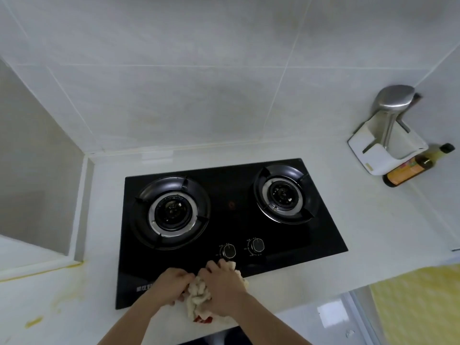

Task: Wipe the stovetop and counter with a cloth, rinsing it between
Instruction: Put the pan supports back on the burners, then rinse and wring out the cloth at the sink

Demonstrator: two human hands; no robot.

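We see white printed characters at the near-left corner of the glossy black glass 2-burner stovetop (224,215), partly covered and too blurred to read; tiny markings ring its 2 round black knobs (228,251). The dark brown bottle (408,171) at the far right carries an orange label we cannot read, just beside a white plastic stand (380,155) holding a brushed steel ladle (394,98). Our left hand (171,285) and right hand (224,287) both bunch the crumpled cream terry cloth (199,295), fingers curled around it, at the stovetop's front edge over the pale, yellow-stained tabletop (62,295).
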